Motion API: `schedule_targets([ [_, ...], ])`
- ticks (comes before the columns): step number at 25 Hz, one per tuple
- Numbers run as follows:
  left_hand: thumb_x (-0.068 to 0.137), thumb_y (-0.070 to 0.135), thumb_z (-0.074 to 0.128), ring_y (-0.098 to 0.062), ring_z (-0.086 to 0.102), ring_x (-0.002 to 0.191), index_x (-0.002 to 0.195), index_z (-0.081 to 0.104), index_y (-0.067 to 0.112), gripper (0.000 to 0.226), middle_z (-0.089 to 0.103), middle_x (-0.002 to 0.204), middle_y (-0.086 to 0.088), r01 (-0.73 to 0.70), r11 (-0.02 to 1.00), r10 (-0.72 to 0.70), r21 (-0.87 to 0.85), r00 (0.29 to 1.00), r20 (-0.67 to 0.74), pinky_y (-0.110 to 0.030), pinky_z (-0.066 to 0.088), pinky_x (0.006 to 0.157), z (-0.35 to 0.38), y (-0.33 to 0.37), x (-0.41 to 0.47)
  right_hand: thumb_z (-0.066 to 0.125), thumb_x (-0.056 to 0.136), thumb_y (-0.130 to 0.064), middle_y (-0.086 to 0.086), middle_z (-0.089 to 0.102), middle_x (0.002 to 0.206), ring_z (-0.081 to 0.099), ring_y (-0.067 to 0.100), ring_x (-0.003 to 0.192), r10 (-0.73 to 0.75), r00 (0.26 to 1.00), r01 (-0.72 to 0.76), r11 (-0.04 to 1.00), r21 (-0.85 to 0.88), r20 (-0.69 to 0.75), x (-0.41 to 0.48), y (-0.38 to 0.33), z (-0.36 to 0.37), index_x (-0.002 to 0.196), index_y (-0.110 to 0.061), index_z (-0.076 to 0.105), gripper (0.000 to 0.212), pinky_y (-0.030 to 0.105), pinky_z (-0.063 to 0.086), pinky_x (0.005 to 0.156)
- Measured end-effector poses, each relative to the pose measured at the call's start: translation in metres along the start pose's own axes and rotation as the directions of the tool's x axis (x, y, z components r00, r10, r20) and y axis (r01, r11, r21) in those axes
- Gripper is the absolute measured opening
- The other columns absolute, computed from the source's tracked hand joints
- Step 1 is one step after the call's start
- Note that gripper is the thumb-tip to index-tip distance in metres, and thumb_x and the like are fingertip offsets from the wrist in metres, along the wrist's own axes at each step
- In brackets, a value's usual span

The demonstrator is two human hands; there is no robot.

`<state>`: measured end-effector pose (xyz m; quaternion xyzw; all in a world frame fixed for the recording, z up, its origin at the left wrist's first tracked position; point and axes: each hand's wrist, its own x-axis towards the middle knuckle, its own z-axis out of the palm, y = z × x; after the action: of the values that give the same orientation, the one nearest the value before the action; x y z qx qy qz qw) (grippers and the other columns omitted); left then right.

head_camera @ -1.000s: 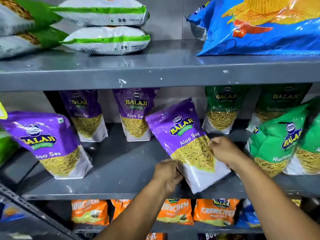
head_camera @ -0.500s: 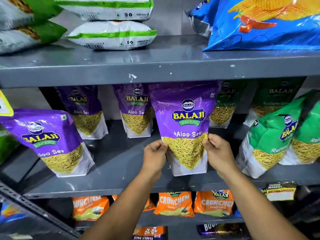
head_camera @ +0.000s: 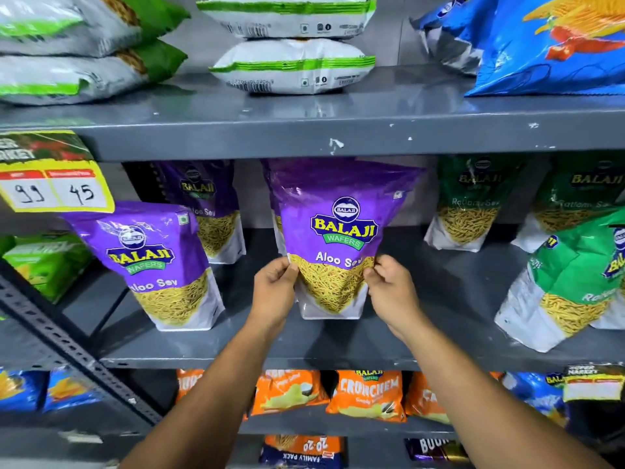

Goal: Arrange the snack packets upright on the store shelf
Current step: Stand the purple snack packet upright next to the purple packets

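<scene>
Grey metal shelving unit point(head_camera: 338, 130), 3 tiers in view, middle shelf point(head_camera: 338, 346) the working one. Top tier: flat-stacked white-and-green bags point(head_camera: 294, 67) at centre, big blue bag point(head_camera: 541, 45) right. Middle tier, right side: green Ratlami Sev packets point(head_camera: 561, 282) near, leaning, 2 more point(head_camera: 470, 204) far against the back. Left side: purple Aloo Sev packet point(head_camera: 162, 265) near, tilted left, another point(head_camera: 209, 211) behind it upright. Price tag point(head_camera: 54, 177) hanging off the upper shelf edge, far left. Orange Crunchem packs point(head_camera: 368, 394) on the tier below.

Task item: centre purple Aloo Sev packet point(head_camera: 334, 238), upright, face forward, base resting on or just at the middle shelf, roughly mid-depth, directly in front of another purple pack mostly hidden behind.

Left hand point(head_camera: 274, 292) pinching the packet's left edge at lower half; right hand point(head_camera: 392, 292) pinching right edge at same height. Both clamped on the packet, 1 per side.

Step judged: final seating/squaring of this packet. Next move needs: base flattened so pouch self-stands, then release both sides together, checking for tip. Risk: top-heavy pouch flopping forward once let go. After that, likely the tilted near-left purple pack and the leaning green ones.
</scene>
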<state>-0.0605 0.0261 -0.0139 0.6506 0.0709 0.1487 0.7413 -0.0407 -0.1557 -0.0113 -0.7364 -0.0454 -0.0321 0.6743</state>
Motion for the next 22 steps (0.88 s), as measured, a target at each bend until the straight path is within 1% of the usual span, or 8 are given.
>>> schedule_targets([
  [3,0.091,0.002,0.046,0.001,0.058,0.066,0.079,0.069,0.016,0.030,0.071,0.070,0.012,-0.008,1.000,0.009,0.016,0.999,-0.049,-0.015,0.046,0.064,-0.025,-0.009,0.000,0.044,0.092,-0.002,0.001,0.069,0.094,0.062,0.010,0.085,0.029,0.999,-0.030,0.999,0.030,0.027,-0.004,0.009,0.031,0.098,-0.017,0.059,0.022,0.027,0.048,0.076],
  [6,0.091,0.007,0.048,-0.012,0.060,0.082,0.085,0.070,0.017,0.025,0.072,0.086,-0.002,-0.022,1.000,0.021,-0.011,0.998,-0.057,-0.029,0.048,0.080,-0.043,-0.027,-0.003,0.046,0.092,-0.008,-0.001,0.070,0.099,0.063,0.014,0.093,-0.019,1.000,0.021,0.997,-0.076,0.021,-0.008,0.030,0.046,0.105,-0.023,0.060,0.026,0.031,0.049,0.082],
  [9,0.094,0.005,0.044,-0.009,0.064,0.094,0.107,0.065,0.007,0.026,0.070,0.102,-0.005,-0.019,0.998,0.020,-0.053,0.999,0.026,-0.024,0.050,0.085,-0.050,-0.030,-0.005,0.046,0.093,-0.012,-0.002,0.068,0.106,0.062,0.012,0.097,-0.049,0.999,0.051,0.985,-0.164,0.015,-0.009,0.038,0.046,0.117,-0.018,0.059,0.028,0.028,0.047,0.081],
  [11,0.095,0.002,0.041,-0.007,0.063,0.106,0.124,0.057,0.005,0.034,0.067,0.116,-0.003,-0.002,0.998,0.008,-0.057,0.995,0.100,-0.020,0.050,0.090,-0.055,-0.034,-0.005,0.047,0.094,-0.015,-0.003,0.065,0.119,0.059,0.010,0.107,-0.031,0.999,0.034,0.983,-0.178,0.023,-0.009,0.043,0.042,0.126,-0.018,0.054,0.034,0.029,0.046,0.088],
  [13,0.094,0.000,0.040,-0.008,0.059,0.115,0.132,0.051,0.007,0.040,0.063,0.126,-0.003,0.028,1.000,-0.027,-0.006,0.992,0.121,-0.023,0.047,0.098,-0.061,-0.041,-0.006,0.049,0.092,-0.017,-0.003,0.062,0.129,0.057,0.012,0.117,0.018,1.000,-0.013,0.983,-0.184,0.025,-0.009,0.051,0.039,0.132,-0.022,0.050,0.041,0.034,0.046,0.097],
  [15,0.094,-0.001,0.040,-0.007,0.058,0.113,0.128,0.056,0.007,0.038,0.063,0.124,-0.001,0.025,0.994,-0.037,0.106,0.993,0.116,-0.014,0.045,0.096,-0.065,-0.046,-0.011,0.049,0.091,-0.015,0.000,0.064,0.125,0.059,0.018,0.115,0.067,0.997,-0.056,0.972,-0.227,0.043,-0.011,0.058,0.040,0.127,-0.022,0.054,0.037,0.033,0.049,0.090],
  [18,0.093,0.002,0.042,-0.005,0.061,0.102,0.107,0.067,0.021,0.034,0.068,0.107,0.009,-0.006,0.979,-0.013,0.204,0.995,0.095,-0.006,0.046,0.085,-0.066,-0.044,-0.018,0.045,0.094,-0.014,0.002,0.068,0.110,0.061,0.018,0.095,0.075,0.995,-0.048,0.932,-0.359,0.063,-0.017,0.054,0.047,0.115,-0.018,0.059,0.026,0.023,0.046,0.067],
  [22,0.095,0.011,0.041,0.002,0.059,0.101,0.106,0.063,0.028,0.030,0.067,0.105,0.015,0.050,0.972,-0.059,0.229,0.998,0.035,-0.004,0.047,0.078,-0.076,-0.045,-0.023,0.043,0.095,-0.019,-0.004,0.064,0.103,0.060,0.010,0.087,0.069,0.991,-0.018,0.917,-0.398,0.115,-0.027,0.055,0.056,0.116,-0.021,0.056,0.025,0.016,0.044,0.060],
])
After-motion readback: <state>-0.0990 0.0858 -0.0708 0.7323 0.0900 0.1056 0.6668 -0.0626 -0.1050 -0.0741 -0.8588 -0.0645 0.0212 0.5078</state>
